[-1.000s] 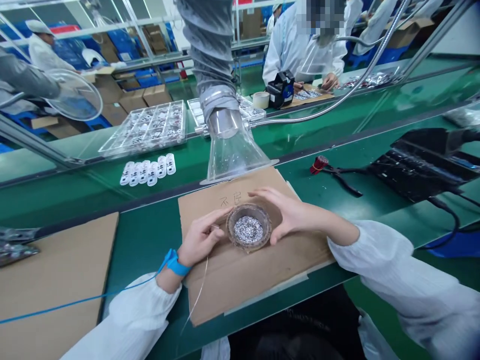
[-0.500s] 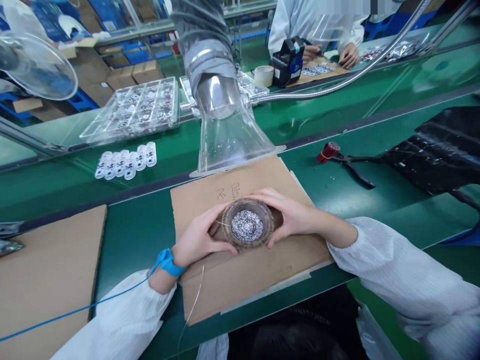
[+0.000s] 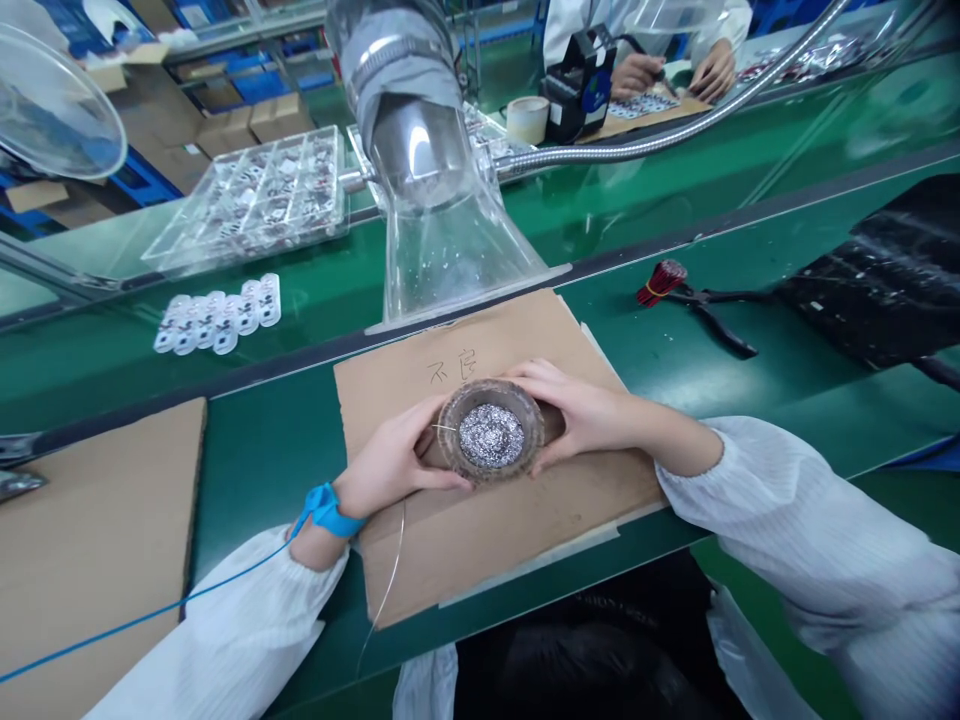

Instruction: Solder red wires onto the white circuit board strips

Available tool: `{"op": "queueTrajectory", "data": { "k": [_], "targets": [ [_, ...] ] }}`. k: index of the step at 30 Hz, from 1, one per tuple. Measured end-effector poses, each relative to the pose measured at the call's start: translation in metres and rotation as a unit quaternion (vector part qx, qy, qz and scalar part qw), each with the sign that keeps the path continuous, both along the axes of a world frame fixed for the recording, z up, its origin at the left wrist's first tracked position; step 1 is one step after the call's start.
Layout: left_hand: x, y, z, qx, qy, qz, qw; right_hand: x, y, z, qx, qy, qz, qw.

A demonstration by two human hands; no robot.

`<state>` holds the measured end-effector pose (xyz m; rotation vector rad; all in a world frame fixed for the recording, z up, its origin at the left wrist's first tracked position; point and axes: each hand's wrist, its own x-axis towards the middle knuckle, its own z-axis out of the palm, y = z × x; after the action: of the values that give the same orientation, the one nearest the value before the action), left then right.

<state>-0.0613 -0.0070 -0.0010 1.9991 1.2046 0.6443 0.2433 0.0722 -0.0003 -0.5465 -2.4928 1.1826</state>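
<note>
1. Left hand (image 3: 394,462) and right hand (image 3: 577,415) apart from each other, clamped from opposite sides on a round brown dish (image 3: 529,430), fingers curled against its rim.
2. Silver metal flakes (image 3: 491,435) heaped inside the dish; fine wire tip poking over the rim beside the left hand.
3. Dish held just above a cardboard sheet (image 3: 480,560), near the middle of the sheet, closer to its near edge than its far edge, with bare cardboard on either side.
4. Thin wire (image 3: 395,565) running from under the left hand, across the cardboard sheet and past its near edge.
5. Handwritten characters (image 3: 455,365), apparently 不良, on the cardboard sheet just beyond the dish.
6. Blue wrist strap (image 3: 326,508) on the left wrist, blue cord (image 3: 150,610) trailing off toward the left edge of the view.
7. Clear plastic extraction hood (image 3: 450,265) hanging just past the far edge of the cardboard sheet, open room on the green table (image 3: 255,470) to its left.
8. Black-handled pliers (image 3: 712,320) lying on the green table to the right, beside a red wire bundle (image 3: 662,282).
9. White component strips (image 3: 217,320) and a clear parts tray (image 3: 244,200) beyond the hood on the left.
10. Co-worker's hands (image 3: 664,72) at work across the far table, beside a black dispenser (image 3: 577,85), its label too small to read.
</note>
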Motion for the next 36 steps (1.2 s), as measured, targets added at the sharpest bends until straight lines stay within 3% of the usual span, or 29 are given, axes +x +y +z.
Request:
{"op": "queueTrajectory", "data": {
  "k": [5, 13, 36],
  "targets": [
    [-0.002, 0.001, -0.001, -0.002, 0.004, -0.007, 1.0, 0.001, 0.001, -0.001, 0.023, 0.0, -0.001, 1.0],
    [0.001, -0.001, -0.007, -0.002, -0.087, -0.027, 0.996, -0.003, -0.003, 0.003, -0.023, 0.026, -0.002, 0.999],
    [0.005, 0.001, 0.006, -0.025, 0.025, -0.002, 0.999, -0.004, 0.001, -0.007, 0.065, 0.007, 0.007, 0.998]
  ]
}}
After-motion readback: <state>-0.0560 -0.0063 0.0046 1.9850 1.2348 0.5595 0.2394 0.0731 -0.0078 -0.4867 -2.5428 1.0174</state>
